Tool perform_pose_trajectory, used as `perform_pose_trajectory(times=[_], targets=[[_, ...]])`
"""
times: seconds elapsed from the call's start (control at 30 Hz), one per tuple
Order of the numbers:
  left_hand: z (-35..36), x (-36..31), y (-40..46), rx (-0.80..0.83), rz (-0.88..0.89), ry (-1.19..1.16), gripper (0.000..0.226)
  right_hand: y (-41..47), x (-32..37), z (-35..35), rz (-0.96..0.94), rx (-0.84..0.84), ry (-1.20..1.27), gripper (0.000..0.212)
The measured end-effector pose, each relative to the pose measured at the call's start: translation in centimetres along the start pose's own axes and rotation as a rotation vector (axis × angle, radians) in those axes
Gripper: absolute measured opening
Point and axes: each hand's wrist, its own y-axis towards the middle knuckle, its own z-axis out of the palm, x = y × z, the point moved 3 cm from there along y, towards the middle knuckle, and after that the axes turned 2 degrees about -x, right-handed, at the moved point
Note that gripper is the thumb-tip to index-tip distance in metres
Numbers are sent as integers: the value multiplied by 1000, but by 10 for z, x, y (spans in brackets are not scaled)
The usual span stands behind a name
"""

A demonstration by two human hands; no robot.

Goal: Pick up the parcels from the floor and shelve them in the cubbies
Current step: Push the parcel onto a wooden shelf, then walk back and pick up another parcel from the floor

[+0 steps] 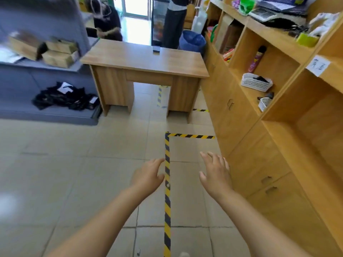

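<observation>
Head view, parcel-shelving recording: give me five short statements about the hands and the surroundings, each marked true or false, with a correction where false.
1. Both hands hold nothing. True: the left hand and the right hand are open with spread fingers above the floor.
2. A parcel lies on the tiles between the hands. False: only the yellow-and-black floor tape runs there.
3. The black bagged parcels lie on the lower level of the grey shelf at left. True.
4. The wooden desk is piled with boxes. False: only one small dark object sits on it.
5. A white basket sits in a cubby of the wooden shelving at right. True.
</observation>
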Motion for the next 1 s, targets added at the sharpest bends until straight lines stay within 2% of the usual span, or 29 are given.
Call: perform_pose_trajectory(times=[0.17,0.57,0.77,1.0], targets=[[-27,55,-9,-50,-143,-48,43,49,60,27,-165,95,95,59],[-78,148,-20,-285,-614,-69,45,168,184,80,-534,413,274,44],[-96,194,-74,-397,-879,-123,44,176,276,100,-754,522,244,44],[-124,261,-146,-526,-1073,-133,44,152,395,115,-999,582,246,42]])
